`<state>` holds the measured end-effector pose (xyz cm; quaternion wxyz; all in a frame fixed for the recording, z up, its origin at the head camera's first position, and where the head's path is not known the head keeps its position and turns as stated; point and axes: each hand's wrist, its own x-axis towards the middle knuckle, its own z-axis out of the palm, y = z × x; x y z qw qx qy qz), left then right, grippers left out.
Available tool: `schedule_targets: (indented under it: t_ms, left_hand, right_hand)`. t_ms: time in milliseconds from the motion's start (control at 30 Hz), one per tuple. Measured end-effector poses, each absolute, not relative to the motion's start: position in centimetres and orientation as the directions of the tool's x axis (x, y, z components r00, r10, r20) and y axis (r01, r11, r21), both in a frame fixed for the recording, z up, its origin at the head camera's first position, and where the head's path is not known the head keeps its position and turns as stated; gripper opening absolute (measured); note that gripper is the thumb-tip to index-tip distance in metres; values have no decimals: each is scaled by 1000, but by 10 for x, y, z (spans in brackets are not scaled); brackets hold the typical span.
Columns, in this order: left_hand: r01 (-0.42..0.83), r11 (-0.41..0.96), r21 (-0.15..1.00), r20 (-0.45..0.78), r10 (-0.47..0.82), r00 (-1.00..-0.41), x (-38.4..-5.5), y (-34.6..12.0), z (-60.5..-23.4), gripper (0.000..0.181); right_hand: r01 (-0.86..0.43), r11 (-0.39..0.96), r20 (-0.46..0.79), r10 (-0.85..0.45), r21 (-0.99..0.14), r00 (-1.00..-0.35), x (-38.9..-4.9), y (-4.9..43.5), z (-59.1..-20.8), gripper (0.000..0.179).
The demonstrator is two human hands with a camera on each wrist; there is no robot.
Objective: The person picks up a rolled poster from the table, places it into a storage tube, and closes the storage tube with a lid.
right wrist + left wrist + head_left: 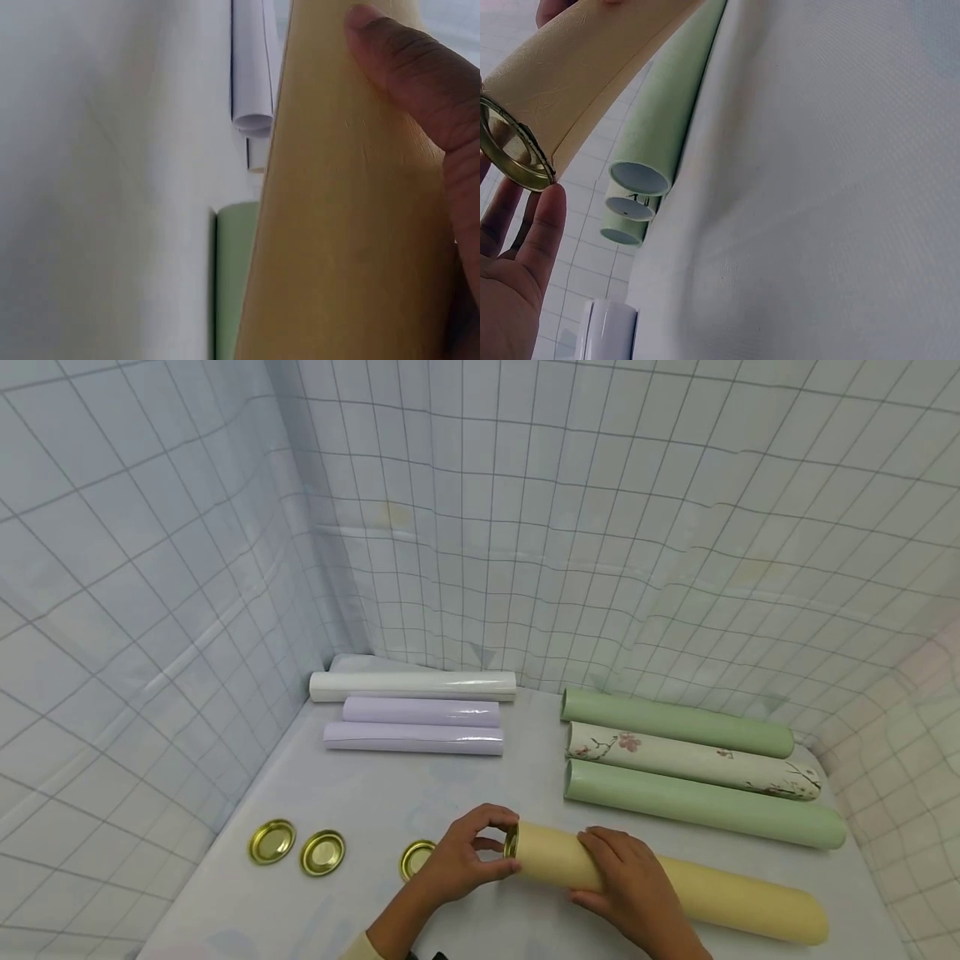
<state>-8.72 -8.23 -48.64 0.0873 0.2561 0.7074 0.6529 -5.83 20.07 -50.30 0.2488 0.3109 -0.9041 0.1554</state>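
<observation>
A pale yellow tube point(742, 895) lies slanted across the front right of the table in the head view. My right hand point(628, 881) grips it around its middle, thumb on the near side. At the tube's left end sits a gold metal end cap point(523, 172), its rim against the tube's edge in the left wrist view. Fingers and thumb of my left hand point(467, 853) pinch this cap at its rim. Close up in the right wrist view, the right thumb point(409, 67) presses along the tube's wall.
Left of my left hand lie three loose gold caps: one nearby point(415, 858), a second point(322, 852) and a third point(272, 842). Behind, two lilac rolls point(412, 738) and a white roll point(412, 686) lie together. Two green tubes point(697, 803) flank a floral one point(690, 760) at right.
</observation>
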Motion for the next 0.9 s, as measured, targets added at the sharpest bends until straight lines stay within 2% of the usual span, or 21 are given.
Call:
schedule_targets:
  t_ms: [567,900]
  left_hand:
    - [242,8,970,210,470,-857,-89,-82,-491,46]
    - [226,11,974,194,475,-859,-89,-82,-495,46]
  right_hand:
    - [-535,836,470,-428,-119,-772,-40,256,-521,94]
    - [-521,845,477,-410,-123,-778,-38,260,-525,93]
